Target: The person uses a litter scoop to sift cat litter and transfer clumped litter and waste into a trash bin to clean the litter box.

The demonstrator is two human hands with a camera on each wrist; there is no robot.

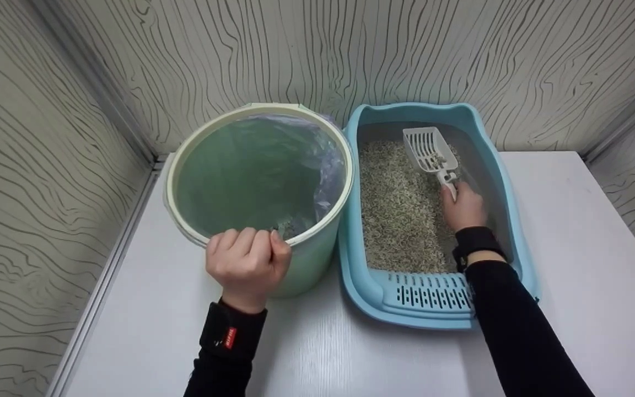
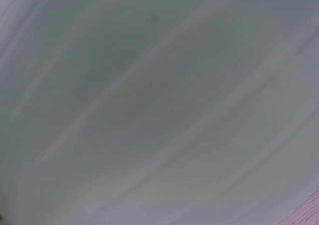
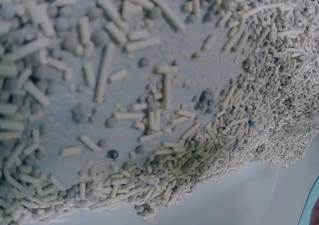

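Two hands busy: left hand (image 1: pixel 247 260) grips the lined bin (image 1: pixel 317 251) rim, right hand (image 1: pixel 463 207) holds the litter scoop (image 1: pixel 429 150); tilt it and clumps could spill.

The round pale-green plastic bin (image 1: pixel 306 259) and the light-blue plastic litter tray (image 1: pixel 361 286) are standing touching, blocking passage between them, while bare white tabletop (image 1: pixel 571 231) is lying open on the right.

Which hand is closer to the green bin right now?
Left. The left hand grips the near rim of the green bin. The right hand is off beside it, inside the blue litter tray, holding the white scoop.
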